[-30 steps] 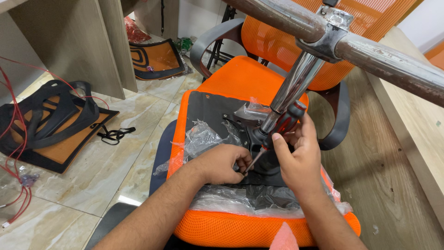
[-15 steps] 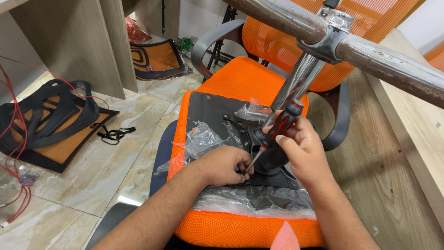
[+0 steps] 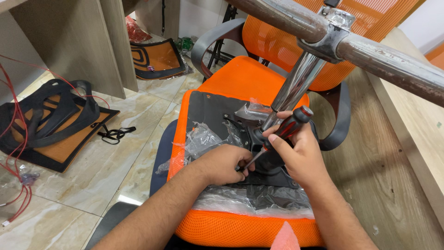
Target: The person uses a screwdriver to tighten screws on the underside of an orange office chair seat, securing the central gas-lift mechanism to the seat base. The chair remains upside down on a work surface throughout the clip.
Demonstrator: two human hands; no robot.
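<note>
Screwdriver [image 3: 277,136] tip hidden under left hand [image 3: 222,164]; the fastener it meets can't be seen. Right hand [image 3: 300,157] covers part of the black mechanism plate [image 3: 240,127]. Above the plate, chair base arms [image 3: 393,65] cut off by frame edges. Plate's front edge blurred under crumpled plastic wrap [image 3: 249,201].

Right hand [image 3: 298,155] is gripping a red-and-black screwdriver [image 3: 281,133], tip angling down onto the black mechanism plate [image 3: 233,122] of an upturned orange seat [image 3: 240,76]. Left hand [image 3: 224,163] is resting at the tip, fingers [image 3: 241,163] pinching there. Chrome gas column [image 3: 296,88] is rising just beside the handle; clear plastic wrap [image 3: 203,139] is lying crumpled on the plate
</note>
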